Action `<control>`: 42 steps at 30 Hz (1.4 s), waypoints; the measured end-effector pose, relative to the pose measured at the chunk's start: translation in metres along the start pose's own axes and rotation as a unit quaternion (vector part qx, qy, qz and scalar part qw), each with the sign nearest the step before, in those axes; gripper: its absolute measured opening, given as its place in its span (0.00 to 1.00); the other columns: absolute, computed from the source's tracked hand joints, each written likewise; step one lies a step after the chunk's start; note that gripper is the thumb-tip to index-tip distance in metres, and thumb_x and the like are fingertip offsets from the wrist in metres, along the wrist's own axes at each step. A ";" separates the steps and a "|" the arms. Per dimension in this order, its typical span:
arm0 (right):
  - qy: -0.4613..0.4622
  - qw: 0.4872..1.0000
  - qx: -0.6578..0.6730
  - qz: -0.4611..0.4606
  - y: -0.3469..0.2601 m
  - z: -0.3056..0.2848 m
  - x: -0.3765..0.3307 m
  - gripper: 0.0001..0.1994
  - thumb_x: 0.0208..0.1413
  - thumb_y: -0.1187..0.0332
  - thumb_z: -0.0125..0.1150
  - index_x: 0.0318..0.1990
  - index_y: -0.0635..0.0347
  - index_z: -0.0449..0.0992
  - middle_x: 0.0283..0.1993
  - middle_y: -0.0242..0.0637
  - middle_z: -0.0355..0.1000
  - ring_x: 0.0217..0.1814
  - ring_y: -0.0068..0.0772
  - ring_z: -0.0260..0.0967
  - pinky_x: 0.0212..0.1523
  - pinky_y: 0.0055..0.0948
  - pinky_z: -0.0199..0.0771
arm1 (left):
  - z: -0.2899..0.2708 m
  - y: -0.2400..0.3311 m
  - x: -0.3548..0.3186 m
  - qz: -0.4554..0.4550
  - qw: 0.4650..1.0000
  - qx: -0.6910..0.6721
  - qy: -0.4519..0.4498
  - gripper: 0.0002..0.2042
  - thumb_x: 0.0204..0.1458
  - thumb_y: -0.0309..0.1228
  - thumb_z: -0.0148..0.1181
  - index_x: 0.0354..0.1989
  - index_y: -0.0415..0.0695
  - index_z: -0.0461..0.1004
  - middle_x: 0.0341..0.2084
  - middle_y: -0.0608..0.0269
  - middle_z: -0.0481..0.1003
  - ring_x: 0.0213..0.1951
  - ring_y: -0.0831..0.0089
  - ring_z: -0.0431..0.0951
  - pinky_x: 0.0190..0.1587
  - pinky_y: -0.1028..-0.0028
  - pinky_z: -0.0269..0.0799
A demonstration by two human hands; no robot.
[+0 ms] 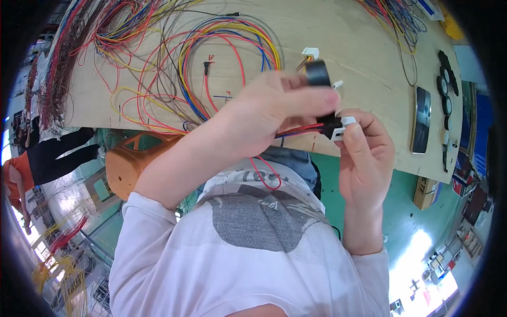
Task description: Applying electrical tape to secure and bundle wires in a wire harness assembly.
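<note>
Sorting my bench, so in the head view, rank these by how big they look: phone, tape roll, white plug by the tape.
1. phone
2. tape roll, though it's nearer the camera
3. white plug

Looped wires (211,63) crowd the board (348,47) left; its middle lies open.

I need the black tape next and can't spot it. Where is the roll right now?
In the head view the roll of black tape is held up in the left hand, just above the white plug pinched by the right hand.
</note>
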State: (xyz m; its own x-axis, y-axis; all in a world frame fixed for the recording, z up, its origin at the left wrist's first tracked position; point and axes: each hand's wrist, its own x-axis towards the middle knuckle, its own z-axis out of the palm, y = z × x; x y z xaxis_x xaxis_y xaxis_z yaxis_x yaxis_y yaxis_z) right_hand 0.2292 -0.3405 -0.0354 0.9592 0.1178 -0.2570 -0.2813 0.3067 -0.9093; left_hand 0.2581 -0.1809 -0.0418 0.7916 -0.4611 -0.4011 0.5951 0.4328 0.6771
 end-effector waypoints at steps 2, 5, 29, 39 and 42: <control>0.022 0.999 0.012 0.025 0.000 -0.001 0.000 0.07 0.48 0.73 0.55 0.32 0.67 0.68 0.27 0.29 0.66 0.27 0.14 0.58 0.28 0.13 0.58 | -0.001 0.010 -0.003 0.036 0.997 -0.064 -0.006 0.22 0.40 0.36 0.59 0.42 0.35 0.65 0.33 0.60 0.71 0.35 0.75 0.72 0.38 0.77 0.68; 0.040 0.997 0.026 0.053 0.005 -0.011 0.004 0.07 0.48 0.72 0.54 0.31 0.67 0.68 0.26 0.30 0.66 0.26 0.15 0.57 0.28 0.15 0.57 | 0.016 0.018 -0.014 0.102 0.987 0.128 0.011 0.28 0.32 0.34 0.65 0.43 0.35 0.64 0.32 0.60 0.71 0.35 0.73 0.72 0.40 0.78 0.67; 0.007 0.998 0.000 -0.064 0.007 -0.002 0.002 0.07 0.48 0.75 0.52 0.36 0.67 0.66 0.32 0.30 0.66 0.32 0.15 0.59 0.34 0.13 0.58 | -0.005 -0.012 -0.001 -0.043 0.995 0.059 -0.069 0.23 0.38 0.26 0.60 0.44 0.38 0.59 0.28 0.62 0.69 0.22 0.80 0.68 0.20 0.83 0.60; 0.038 0.996 0.049 0.070 -0.004 -0.008 0.000 0.05 0.50 0.73 0.52 0.31 0.67 0.67 0.28 0.33 0.67 0.27 0.17 0.62 0.29 0.16 0.61 | -0.013 -0.019 -0.015 0.292 0.934 0.151 -0.138 0.18 0.48 0.42 0.48 0.35 0.36 0.68 0.33 0.61 0.65 0.34 0.76 0.65 0.36 0.79 0.60; 0.050 0.998 -0.017 0.031 -0.012 -0.004 0.004 0.05 0.48 0.73 0.53 0.30 0.66 0.68 0.26 0.31 0.67 0.26 0.17 0.61 0.27 0.14 0.59 | 0.000 -0.012 -0.018 0.089 0.993 0.076 -0.014 0.08 0.48 0.28 0.52 0.35 0.39 0.66 0.25 0.70 0.66 0.28 0.86 0.65 0.30 0.85 0.61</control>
State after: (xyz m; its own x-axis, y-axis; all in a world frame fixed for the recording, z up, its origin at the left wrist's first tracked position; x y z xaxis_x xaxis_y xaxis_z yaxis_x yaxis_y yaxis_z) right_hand 0.2363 -0.3473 -0.0264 0.9387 0.0407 -0.3423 -0.3402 0.2696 -0.9009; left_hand 0.2361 -0.1779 -0.0428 0.8765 -0.4106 -0.2514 0.4173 0.3873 0.8221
